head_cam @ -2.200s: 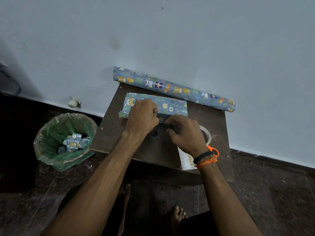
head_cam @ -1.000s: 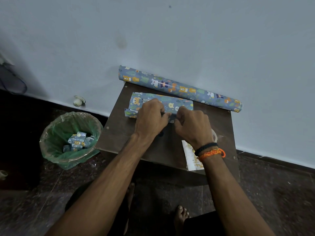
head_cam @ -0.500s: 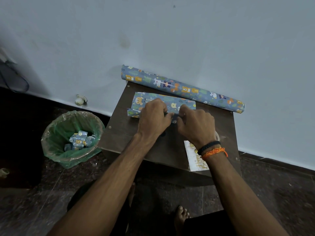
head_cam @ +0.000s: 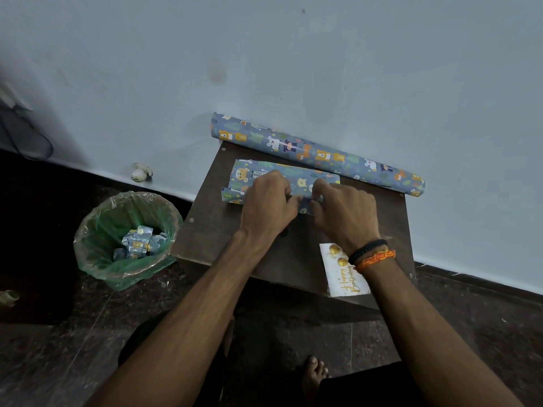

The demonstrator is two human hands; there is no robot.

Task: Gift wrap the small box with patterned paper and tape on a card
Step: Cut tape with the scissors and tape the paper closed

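Small box (head_cam: 282, 179), covered in blue patterned paper with bears and leaves, is shown lying on the far half of the dark brown desk (head_cam: 211, 230), just in front of the roll of matching paper (head_cam: 317, 155) that is laid along the wall. The box itself is hidden by the wrapping; only the paper is seen.

Left hand (head_cam: 266, 205) is placed over the near left part of the package, its fingers curled down onto the paper. Right hand (head_cam: 343, 212) is placed beside it on the near right part, fingers likewise curled. The fingertips of the two hands are brought nearly together at the near edge of the package, where a small flap of paper (head_cam: 305, 205) is pinched between them. Two bands, one black and one orange, are worn on the right wrist.

A white card (head_cam: 343, 277) printed "Happy Birthday" in gold is seen at the near right corner of the desk, partly covered by the right wrist. A green-lined bin (head_cam: 97, 245) holding scraps of the same paper stands on the floor to the left of the desk.
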